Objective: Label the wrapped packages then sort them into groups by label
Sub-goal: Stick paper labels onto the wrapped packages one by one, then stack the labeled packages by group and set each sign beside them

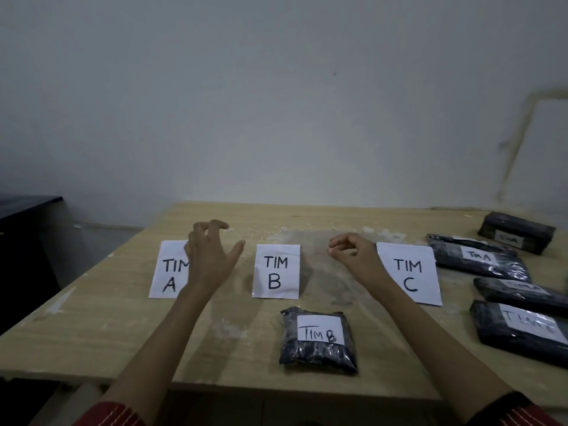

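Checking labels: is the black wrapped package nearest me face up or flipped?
Face up: the black wrapped package lies flat on the wooden table, white TIM B label showing.

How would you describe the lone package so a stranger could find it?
On the table, three white sheets lie in a row. Just nearer than the middle sheet, TIM B, lies a dark package. Unlike the packages clustered at the right, it lies alone, labelled TIM B.

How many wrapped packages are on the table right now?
5. TIM B package near centre front; at right, far package, TIM A package, third package, nearest package. Others may lie off-frame.
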